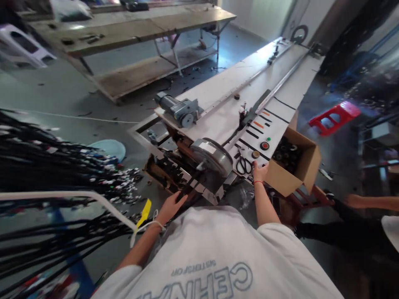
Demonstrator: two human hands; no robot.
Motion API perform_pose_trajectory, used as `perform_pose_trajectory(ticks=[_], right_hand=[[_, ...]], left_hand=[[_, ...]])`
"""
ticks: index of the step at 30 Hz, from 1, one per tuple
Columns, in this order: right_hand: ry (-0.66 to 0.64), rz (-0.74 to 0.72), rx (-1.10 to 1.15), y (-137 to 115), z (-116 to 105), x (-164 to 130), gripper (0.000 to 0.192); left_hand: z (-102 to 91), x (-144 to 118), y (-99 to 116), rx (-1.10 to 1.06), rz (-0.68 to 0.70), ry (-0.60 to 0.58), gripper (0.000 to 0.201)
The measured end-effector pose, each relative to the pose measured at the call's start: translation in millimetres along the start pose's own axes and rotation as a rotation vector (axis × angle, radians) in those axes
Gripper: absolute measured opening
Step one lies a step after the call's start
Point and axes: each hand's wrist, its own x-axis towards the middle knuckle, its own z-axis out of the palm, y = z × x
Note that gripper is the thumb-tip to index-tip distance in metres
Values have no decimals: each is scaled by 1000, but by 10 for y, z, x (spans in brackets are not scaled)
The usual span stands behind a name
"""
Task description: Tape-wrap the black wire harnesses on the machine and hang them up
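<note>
The left hand (170,206) reaches to the near end of the long white machine table (224,89), its fingers laid on a black strap (183,191) that runs into the feed just below the round grey motor (215,160); whether the fingers pinch the strap or only press on it cannot be told, since the fingertips are lost against the dark parts. A white band with a yellow tag (144,212) circles that wrist. The right hand (260,172), at about two o'clock from the left one, rests on the table's near edge with fingers bent; its grip is hidden from this angle. Black scissors (244,165) lie just beside it at nine o'clock, and a red button (264,145) sits at twelve. A cardboard box (296,168) of dark spools hangs at three o'clock. Bundled black straps (46,166) fill the left side, blurred. Another person's arm (370,202) enters at the right edge, cut off.
</note>
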Motion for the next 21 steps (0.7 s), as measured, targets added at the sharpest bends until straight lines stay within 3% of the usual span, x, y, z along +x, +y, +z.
perform_pose_trajectory(ticks=[7, 11, 15, 21], right_hand=[[-2, 32, -1, 24, -24, -35, 91], [-2, 31, -19, 22, -31, -50, 92], [11, 24, -9, 36, -29, -58, 87], [14, 10, -33, 58, -17, -42, 89]], left_hand=[[10, 112, 365, 6, 3, 39, 50], [94, 246, 442, 25, 27, 14, 49], [178, 348, 320, 27, 12, -27, 49], [141, 375, -120, 115, -26, -202, 40]])
